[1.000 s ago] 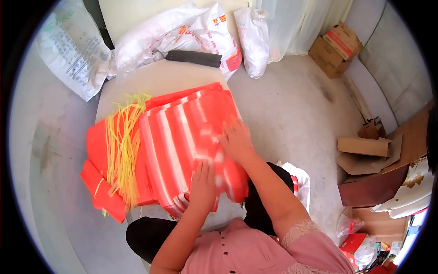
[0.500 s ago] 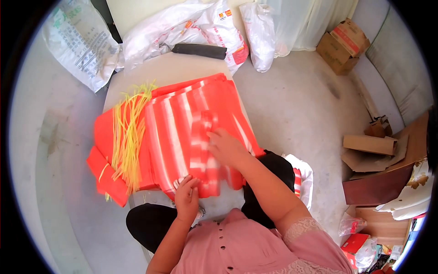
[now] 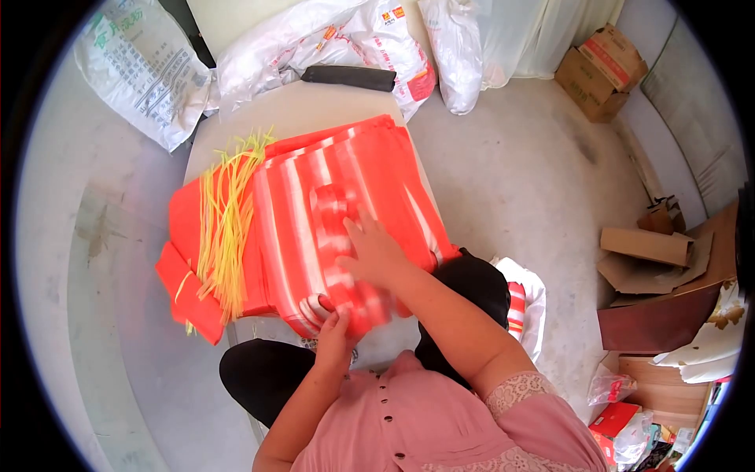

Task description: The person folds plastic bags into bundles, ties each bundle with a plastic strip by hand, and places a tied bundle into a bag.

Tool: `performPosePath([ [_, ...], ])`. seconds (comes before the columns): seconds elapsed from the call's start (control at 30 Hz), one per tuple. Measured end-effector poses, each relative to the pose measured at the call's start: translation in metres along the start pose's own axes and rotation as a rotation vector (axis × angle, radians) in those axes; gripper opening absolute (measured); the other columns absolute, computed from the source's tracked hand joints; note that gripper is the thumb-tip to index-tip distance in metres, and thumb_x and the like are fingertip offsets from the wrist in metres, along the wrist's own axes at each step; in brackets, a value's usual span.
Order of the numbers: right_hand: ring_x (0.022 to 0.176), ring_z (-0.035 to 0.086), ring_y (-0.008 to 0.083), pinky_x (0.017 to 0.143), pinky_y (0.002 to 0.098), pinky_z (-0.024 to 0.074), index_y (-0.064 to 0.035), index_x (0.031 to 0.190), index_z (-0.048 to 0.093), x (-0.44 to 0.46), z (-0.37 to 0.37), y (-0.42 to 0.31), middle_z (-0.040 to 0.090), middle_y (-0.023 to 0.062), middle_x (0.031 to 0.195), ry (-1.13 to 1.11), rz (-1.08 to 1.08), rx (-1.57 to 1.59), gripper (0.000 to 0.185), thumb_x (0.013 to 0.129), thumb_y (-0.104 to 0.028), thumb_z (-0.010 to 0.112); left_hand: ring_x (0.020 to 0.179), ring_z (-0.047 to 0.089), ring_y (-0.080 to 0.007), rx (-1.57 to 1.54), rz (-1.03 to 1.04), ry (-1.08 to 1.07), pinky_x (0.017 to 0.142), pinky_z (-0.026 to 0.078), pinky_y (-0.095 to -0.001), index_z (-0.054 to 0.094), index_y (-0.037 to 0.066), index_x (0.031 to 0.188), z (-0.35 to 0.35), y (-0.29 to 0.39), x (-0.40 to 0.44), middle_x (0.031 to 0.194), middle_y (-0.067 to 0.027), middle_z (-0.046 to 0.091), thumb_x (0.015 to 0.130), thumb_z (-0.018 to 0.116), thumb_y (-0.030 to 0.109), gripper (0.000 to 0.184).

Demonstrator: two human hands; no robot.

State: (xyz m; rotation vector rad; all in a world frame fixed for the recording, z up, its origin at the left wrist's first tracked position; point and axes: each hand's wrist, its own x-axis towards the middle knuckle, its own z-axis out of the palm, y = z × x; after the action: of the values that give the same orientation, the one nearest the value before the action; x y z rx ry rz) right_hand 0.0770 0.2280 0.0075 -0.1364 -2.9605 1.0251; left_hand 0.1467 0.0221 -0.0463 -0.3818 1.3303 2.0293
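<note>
A stack of red-and-white striped fabric [image 3: 283, 228], which looks like woven mesh sheets or bags, lies on the low table. On top, a narrow folded strip of the striped fabric [image 3: 330, 208] runs toward me, partly blurred. My left hand [image 3: 336, 338] is closed on the near end of this strip, where the layers curl at the stack's front edge. Over the strip's middle, my right hand [image 3: 376, 253] rests with its fingers apart, touching the fabric. To the left, a bundle of yellow ties [image 3: 226, 228] lies across plain red folded fabric [image 3: 185, 216].
A small red folded bundle [image 3: 189, 291] with a yellow tie sits at the table's left edge. A dark roll [image 3: 348, 77] and white sacks [image 3: 385, 47] are at the far end. Cardboard boxes [image 3: 602, 75] stand on the floor at right; a white sack [image 3: 531, 307] is by my knee.
My right hand has moved a little left, and its fingers have spread. The strip under it has shifted left. My left hand has moved slightly right, still on the near end.
</note>
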Motion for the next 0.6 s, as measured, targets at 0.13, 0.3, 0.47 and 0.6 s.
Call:
performPosePath([
  [0.13,0.152,0.033,0.0435,0.122,0.0463,0.0352,0.0021,0.159,0.034,0.003,0.004,0.005,0.023,0.0309,0.167,-0.007,-0.002,0.214,0.091,0.091,-0.043,0.074,0.118,0.064,-0.0187,0.002,-0.067,-0.045,0.098,0.054,-0.0381,0.059,0.006,0.135,0.012,0.019,-0.011,0.132,-0.0047,0.066,0.107,0.059,0.026,0.034],
  [0.3,0.151,0.035,0.0421,0.121,0.0448,0.0353,0.0055,0.161,0.028,0.008,0.001,0.006,0.031,0.0307,0.163,-0.072,0.011,0.500,0.100,0.087,-0.040,0.079,0.114,0.065,-0.0193,-0.041,-0.023,0.005,0.096,0.053,-0.0399,0.055,0.007,0.138,0.031,0.043,-0.021,0.130,-0.0055,0.066,0.103,0.063,0.021,0.039],
  [0.47,0.149,0.040,0.0408,0.121,0.0437,0.0357,0.0035,0.163,0.023,0.011,0.017,0.010,0.040,0.0301,0.159,-0.009,0.025,0.609,0.113,0.077,-0.032,0.088,0.112,0.066,-0.0192,0.190,0.145,0.017,0.097,0.054,-0.0370,0.052,0.002,0.140,0.027,0.028,-0.005,0.129,-0.0096,0.066,0.100,0.066,0.012,0.044],
  [0.6,0.150,0.039,0.0392,0.122,0.0430,0.0356,0.0008,0.164,0.022,0.010,0.013,0.005,0.038,0.0301,0.160,0.006,0.097,0.574,0.117,0.073,-0.025,0.091,0.109,0.067,-0.0185,0.226,0.164,0.022,0.093,0.056,-0.0346,0.051,0.001,0.139,0.028,0.021,-0.003,0.126,-0.0102,0.066,0.099,0.067,0.010,0.044],
])
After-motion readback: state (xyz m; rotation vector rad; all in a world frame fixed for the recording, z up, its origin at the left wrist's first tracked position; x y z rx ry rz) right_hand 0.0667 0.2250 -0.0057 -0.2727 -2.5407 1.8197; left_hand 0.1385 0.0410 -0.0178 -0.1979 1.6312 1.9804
